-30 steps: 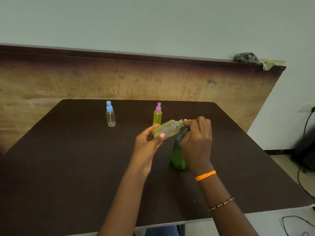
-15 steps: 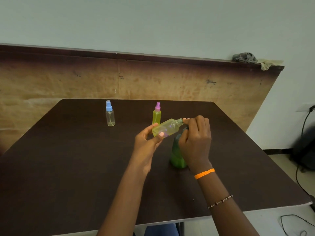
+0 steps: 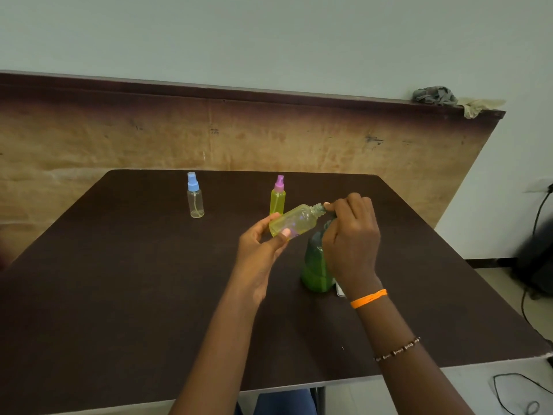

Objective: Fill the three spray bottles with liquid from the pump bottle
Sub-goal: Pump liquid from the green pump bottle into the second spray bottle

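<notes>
So that its open neck meets the pump bottle (image 3: 315, 265) at centre frame, the uncapped spray bottle (image 3: 294, 220) is held tilted, left hand (image 3: 263, 244) fingers clamped around it; right hand (image 3: 350, 235) fingers are curled over the pump.

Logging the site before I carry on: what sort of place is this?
Probably a plain office or classroom, not a kitchen or lab. A bare dark table stands against a worn wooden wall panel under a painted wall, with rags left on the ledge and cables trailing on the floor at right.
</notes>
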A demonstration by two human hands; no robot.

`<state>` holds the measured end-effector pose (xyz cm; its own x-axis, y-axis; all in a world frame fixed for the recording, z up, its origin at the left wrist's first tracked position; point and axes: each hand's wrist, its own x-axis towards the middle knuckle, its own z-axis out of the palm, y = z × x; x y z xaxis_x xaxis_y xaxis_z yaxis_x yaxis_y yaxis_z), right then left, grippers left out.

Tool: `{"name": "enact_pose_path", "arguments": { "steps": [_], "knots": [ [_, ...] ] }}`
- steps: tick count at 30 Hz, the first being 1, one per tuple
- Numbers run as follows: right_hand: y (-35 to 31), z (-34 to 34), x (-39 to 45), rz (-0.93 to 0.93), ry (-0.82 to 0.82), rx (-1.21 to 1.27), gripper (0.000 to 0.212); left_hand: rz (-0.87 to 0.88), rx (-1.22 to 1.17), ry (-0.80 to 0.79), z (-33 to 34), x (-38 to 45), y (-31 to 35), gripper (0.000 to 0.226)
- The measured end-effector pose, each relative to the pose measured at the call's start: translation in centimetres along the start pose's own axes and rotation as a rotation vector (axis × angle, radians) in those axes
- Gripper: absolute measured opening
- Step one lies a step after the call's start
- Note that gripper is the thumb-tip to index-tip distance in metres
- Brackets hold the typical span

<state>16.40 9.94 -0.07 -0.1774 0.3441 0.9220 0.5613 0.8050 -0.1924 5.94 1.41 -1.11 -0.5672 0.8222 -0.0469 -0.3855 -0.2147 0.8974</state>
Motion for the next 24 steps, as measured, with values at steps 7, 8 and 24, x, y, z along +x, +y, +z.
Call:
{"name": "enact_pose_path", "arguments": {
  "steps": [7,8,24],
  "knots": [
    [0.1,0.3,-1.8,0.053,0.056,0.067,0.031,-0.005,0.016,-0.015,0.2,0.0,0.0,0.040],
    [0.2,0.5,-2.2,0.055,0.075,0.080,0.031,-0.002,0.021,-0.013,0.2,0.0,0.0,0.041],
    [-0.2,0.2,-1.2,0.014,0.016,-0.089,0.029,0.001,0.020,0.010,0.4,-0.3,0.2,0.042]
  ]
}}
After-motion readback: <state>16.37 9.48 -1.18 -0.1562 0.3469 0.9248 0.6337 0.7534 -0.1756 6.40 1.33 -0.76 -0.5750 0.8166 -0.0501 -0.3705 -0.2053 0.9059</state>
